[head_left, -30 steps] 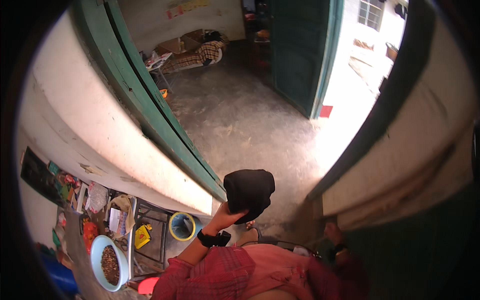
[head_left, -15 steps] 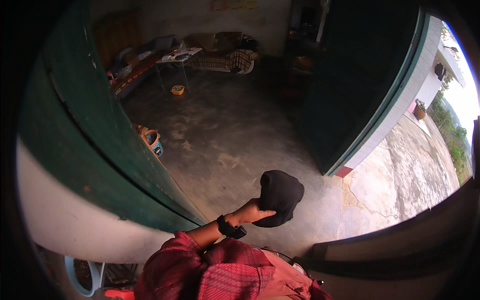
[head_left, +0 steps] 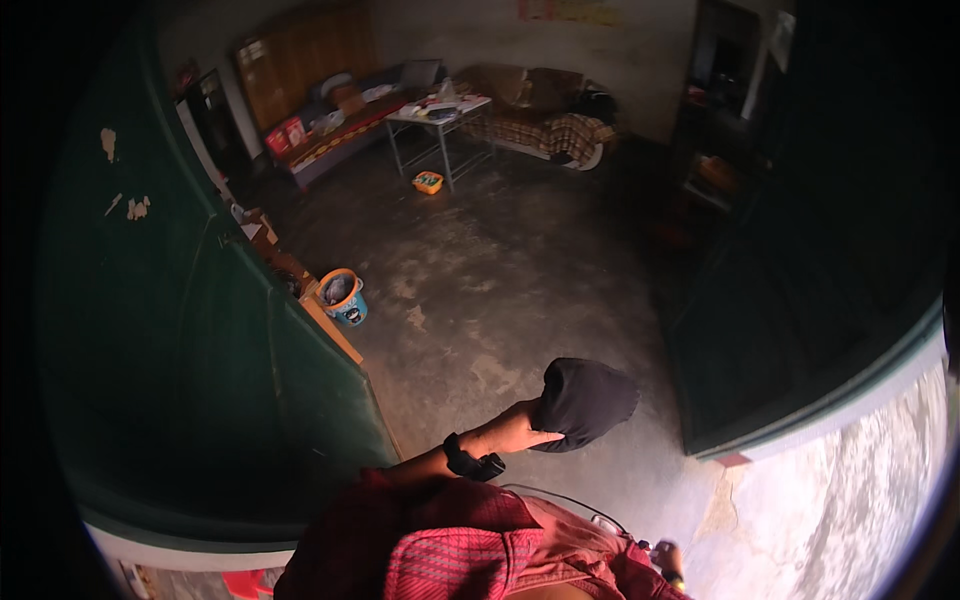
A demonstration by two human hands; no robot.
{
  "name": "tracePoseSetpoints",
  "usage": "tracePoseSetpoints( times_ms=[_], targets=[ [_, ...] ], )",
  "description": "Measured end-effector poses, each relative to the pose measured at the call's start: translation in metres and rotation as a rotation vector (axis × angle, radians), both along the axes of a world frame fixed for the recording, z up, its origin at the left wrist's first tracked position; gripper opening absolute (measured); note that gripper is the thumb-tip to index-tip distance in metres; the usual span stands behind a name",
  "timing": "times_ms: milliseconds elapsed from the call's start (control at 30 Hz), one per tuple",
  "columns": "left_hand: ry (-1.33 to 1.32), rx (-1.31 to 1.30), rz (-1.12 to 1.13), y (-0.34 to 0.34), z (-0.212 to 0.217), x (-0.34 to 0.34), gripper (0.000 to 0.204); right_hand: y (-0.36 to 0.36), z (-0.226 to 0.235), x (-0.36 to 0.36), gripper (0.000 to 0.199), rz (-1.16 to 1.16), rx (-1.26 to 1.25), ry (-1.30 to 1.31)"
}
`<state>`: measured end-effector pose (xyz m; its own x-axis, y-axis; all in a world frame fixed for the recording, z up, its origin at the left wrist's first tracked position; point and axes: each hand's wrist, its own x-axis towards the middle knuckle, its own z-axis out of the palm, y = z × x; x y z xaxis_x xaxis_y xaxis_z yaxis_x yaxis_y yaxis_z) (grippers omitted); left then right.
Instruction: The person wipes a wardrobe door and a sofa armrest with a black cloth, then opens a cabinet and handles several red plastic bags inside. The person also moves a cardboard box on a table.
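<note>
the left hand [head_left: 512, 432], with a black band on its wrist, pinches a soft black cloth bundle [head_left: 585, 402] near the lower middle of the frame, above the grey concrete floor [head_left: 520, 270], so a firm, steady grip looks best.

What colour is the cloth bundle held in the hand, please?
Black, seen in the head view.

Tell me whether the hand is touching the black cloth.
Touching. The head view shows the left hand with its fingers closed on the lower edge of the black cloth, no gap between them.
</note>
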<state>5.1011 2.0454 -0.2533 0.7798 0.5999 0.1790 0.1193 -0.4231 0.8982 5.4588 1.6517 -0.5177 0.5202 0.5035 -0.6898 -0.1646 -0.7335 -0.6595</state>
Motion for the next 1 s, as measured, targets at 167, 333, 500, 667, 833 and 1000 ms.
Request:
tracePoseSetpoints(
  times_ms=[167,333,500,667,833,1000],
  targets=[
    [0.097,-0.147,0.007,0.096,-0.004,0.024,0.041,0.259,0.117,0.055,0.067,0.299,0.392,0.032],
    [-0.052,-0.158,-0.157,0.211,-0.016,0.064,0.040,0.452,0.222,0.004,0.092,0.629,0.716,0.231],
    [-0.121,-0.313,-0.405,0.331,-0.012,0.117,0.044,0.576,0.280,-0.016,0.070,0.689,0.499,0.196],
    [-0.064,-0.304,-0.489,0.435,-0.007,0.147,0.049,0.679,0.301,-0.011,0.057,0.622,0.521,0.333],
    [-0.202,-0.135,-0.302,0.553,-0.022,0.189,0.046,0.800,0.272,0.029,0.051,0.577,0.645,0.206],
    [-0.043,-0.148,-0.078,0.671,-0.019,0.226,0.059,0.941,0.251,0.081,0.044,0.595,0.602,0.119]
  ],
)
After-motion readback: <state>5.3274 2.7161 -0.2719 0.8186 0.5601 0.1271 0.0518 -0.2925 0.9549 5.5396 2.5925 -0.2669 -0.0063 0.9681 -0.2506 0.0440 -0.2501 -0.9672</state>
